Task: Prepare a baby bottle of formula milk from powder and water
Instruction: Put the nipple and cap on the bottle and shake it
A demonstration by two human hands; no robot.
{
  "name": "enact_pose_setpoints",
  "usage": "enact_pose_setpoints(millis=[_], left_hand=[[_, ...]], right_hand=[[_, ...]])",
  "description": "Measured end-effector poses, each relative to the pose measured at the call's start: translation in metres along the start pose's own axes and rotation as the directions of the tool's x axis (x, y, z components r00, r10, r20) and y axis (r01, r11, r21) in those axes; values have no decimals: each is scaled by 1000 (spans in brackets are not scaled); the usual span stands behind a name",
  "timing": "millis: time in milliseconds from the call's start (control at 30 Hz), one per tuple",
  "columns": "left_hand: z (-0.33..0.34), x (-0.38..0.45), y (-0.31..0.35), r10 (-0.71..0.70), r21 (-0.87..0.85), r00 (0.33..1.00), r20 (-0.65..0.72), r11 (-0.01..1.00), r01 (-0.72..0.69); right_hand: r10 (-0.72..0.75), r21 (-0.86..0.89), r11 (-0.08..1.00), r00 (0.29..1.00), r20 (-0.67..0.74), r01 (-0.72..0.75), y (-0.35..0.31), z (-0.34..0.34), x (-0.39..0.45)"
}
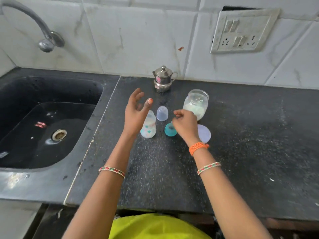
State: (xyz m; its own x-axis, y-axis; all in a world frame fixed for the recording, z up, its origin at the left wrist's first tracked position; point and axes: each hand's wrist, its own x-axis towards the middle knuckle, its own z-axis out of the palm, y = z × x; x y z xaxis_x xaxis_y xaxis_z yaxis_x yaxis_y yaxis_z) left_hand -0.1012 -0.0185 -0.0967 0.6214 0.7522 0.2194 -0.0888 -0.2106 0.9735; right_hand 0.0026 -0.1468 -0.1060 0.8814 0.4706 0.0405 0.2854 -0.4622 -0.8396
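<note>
A small baby bottle (pixel 148 128) with milky contents stands uncapped on the black counter (pixel 241 135). Behind it sits its clear dome cap (pixel 162 113), and to its right the teal nipple ring (pixel 170 130). A glass jar of white powder (pixel 196 104) stands open, with its round lid (pixel 204 133) flat on the counter in front. My left hand (pixel 136 112) hovers with relaxed fingers just left of and above the bottle, holding nothing. My right hand (pixel 185 124) hangs over the nipple ring with fingers curled; I cannot see anything pinched in it.
A small steel pot with a lid (pixel 163 78) stands against the tiled wall. A dark sink (pixel 43 118) with a tap (pixel 46 40) lies to the left. A switch and socket plate (pixel 241 31) is on the wall at the right.
</note>
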Motion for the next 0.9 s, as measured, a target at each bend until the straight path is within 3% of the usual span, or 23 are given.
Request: enact_pose_setpoints(millis=[67, 167, 300, 367, 433, 500, 600, 767, 900], left_hand=[[-3, -16, -17, -71, -4, 997, -20, 998, 71], [-10, -40, -46, -179, 81, 983, 27, 981, 176], [-14, -50, -62, -149, 223, 984, 100, 967, 123], [-12, -50, -62, -106, 246, 991, 77, 966, 84], [-11, -51, -61, -57, 258, 996, 67, 965, 38], [-12, -50, -63, -18, 275, 997, 72, 961, -2], [-13, -48, -68, -4, 299, 997, 81, 954, -21], [-14, -50, -65, 4, 316, 997, 81, 948, -29], [-14, -51, -63, 2, 299, 997, 79, 954, -25]], right_hand=[[1, -65, 998, 998, -60, -5, 17, 12, -18], [-26, -217, 976, 999, -42, 16, 32, 27, -33], [-28, -344, 939, 999, -35, 14, 35, 32, -32], [-35, -290, 957, 997, -75, 12, 29, 30, -30], [-48, -113, 993, 989, -140, 32, 17, 26, -31], [-95, 55, 993, 978, -187, 107, -4, 23, -34], [-178, 169, 964, 969, -171, 206, -34, 24, -35], [-235, 69, 970, 972, 20, 234, -50, 35, -30], [-278, -68, 957, 959, 46, 281, -48, 39, -30]])
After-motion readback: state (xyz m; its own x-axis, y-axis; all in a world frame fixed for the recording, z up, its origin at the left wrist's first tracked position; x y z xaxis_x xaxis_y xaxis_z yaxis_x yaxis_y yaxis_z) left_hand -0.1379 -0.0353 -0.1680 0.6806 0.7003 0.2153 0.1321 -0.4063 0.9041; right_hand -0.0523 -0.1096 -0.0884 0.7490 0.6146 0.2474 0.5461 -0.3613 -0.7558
